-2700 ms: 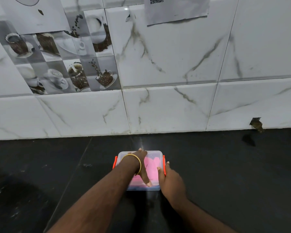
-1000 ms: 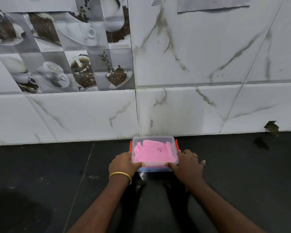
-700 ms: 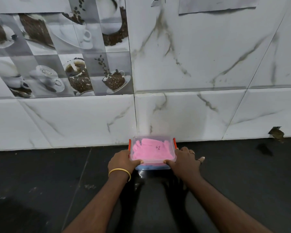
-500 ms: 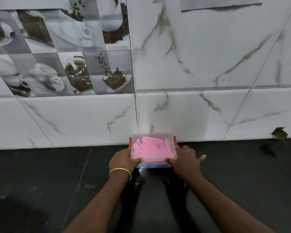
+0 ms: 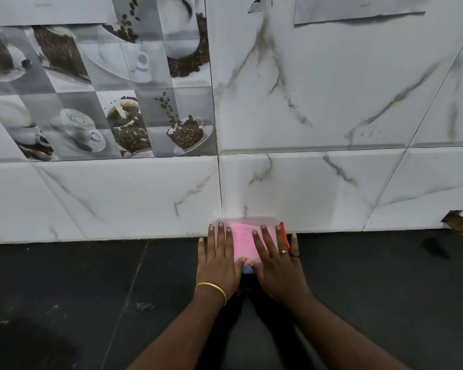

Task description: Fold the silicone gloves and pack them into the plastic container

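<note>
A clear plastic container (image 5: 247, 219) with orange side clips stands on the black counter, pushed up against the tiled wall. Its lid is on, and pink silicone gloves (image 5: 243, 240) show through it, folded inside. My left hand (image 5: 217, 259) lies flat on the lid's left half with straight fingers. My right hand (image 5: 277, 265) lies flat on the right half, fingers spread, next to the orange clip (image 5: 284, 233). Most of the lid is hidden under my hands.
The black stone counter (image 5: 91, 303) stretches left and right of the container. A white marble-tiled wall (image 5: 318, 182) rises directly behind it, with coffee-picture tiles at upper left. A chipped hole (image 5: 455, 218) sits low in the wall at the far right.
The container has slid back to the wall. My hands have left its front corners and now lie flat on top of the lid.
</note>
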